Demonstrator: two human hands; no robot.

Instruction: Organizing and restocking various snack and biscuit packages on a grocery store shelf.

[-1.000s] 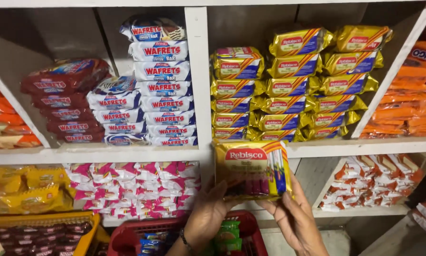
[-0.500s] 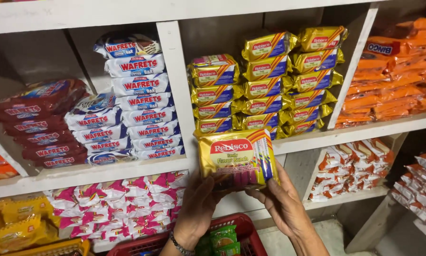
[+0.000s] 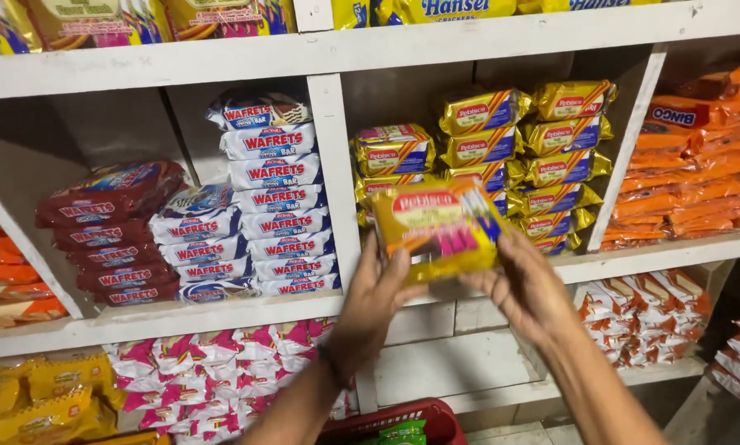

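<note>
we hold a gold pack (image 3: 437, 231) in both hands, left hand (image 3: 370, 309) under its left end, right hand (image 3: 525, 288) at its right, raised before the shelf's (image 3: 222, 309) front edge by the gold stacks (image 3: 522, 156). setting it in would need a level slide.

This is a small shop. White wooden shelves (image 3: 337, 51) hold neat stacks of identical wrapped snack packs (image 3: 275, 194), sorted by kind. A red shopping basket (image 3: 403, 416) sits below.
</note>
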